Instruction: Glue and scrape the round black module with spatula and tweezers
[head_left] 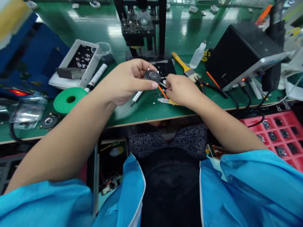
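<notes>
My left hand (132, 78) is closed on a small round black disc-shaped part (152, 76), pinched between thumb and fingers above the green bench. It has a pale ring in its middle. Close beside it, my right hand (181, 90) is closed with fingertips together on a thin metal-tipped tool (162, 84) whose tip reaches the disc's edge. Most of that tool is hidden by the fingers. Under the hands lie an orange stick (163, 92), a white pen-like tool (136, 98) and a yellow-handled blade-like tool (163, 101).
A black press-like stand (144, 31) rises behind my hands. Leftward are a white tray of small parts (81, 60) and a green tape roll (70, 99). Rightward are a brush (183, 64), a squeeze bottle (198, 56), a black box (241, 53) and a pink compartment tray (276, 126).
</notes>
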Available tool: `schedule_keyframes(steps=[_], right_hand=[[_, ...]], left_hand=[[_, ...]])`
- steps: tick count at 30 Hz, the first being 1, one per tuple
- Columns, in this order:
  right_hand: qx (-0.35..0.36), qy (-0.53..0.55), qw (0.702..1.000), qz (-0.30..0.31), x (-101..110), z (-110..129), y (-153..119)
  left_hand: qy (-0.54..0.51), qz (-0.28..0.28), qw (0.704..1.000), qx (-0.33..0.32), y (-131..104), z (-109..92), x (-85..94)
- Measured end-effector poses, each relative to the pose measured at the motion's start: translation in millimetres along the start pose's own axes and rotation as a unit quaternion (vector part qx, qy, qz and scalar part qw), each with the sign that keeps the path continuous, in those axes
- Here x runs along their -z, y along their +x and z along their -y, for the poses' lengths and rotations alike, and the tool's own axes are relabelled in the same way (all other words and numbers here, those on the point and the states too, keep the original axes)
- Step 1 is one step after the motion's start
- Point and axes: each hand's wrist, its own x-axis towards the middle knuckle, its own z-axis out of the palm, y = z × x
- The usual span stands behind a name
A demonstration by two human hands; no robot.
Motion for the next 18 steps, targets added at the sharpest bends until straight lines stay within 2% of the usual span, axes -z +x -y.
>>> schedule_keyframes(steps=[3,5,7,10,12,14,18], right_hand=[[-0.003,-0.002,1.0,0.019,6,-3,3],[0.005,0.038,0.999,0.007,13,-14,7],[0.012,0.113,0.992,-0.049,19,-31,9],[0.008,0.231,0.959,-0.163,25,-53,4],[0.018,0.258,0.946,-0.196,25,-62,-4],[0.043,0.256,0.951,-0.167,24,-68,-13],[0.073,0.261,0.962,-0.042,22,-81,-22]], left_hand=[[-0.049,0.02,0.999,0.007,15,2,-2.6],[-0.075,0.009,0.997,0.006,20,5,-5.5],[-0.095,-0.014,0.995,0.007,22,10,-8.8],[-0.113,-0.036,0.993,0.012,22,20,-13.0],[-0.131,-0.049,0.99,0.007,22,27,-14.9],[-0.159,-0.059,0.986,0.007,22,30,-16.3],[-0.191,-0.064,0.979,0.021,20,30,-17.8]])
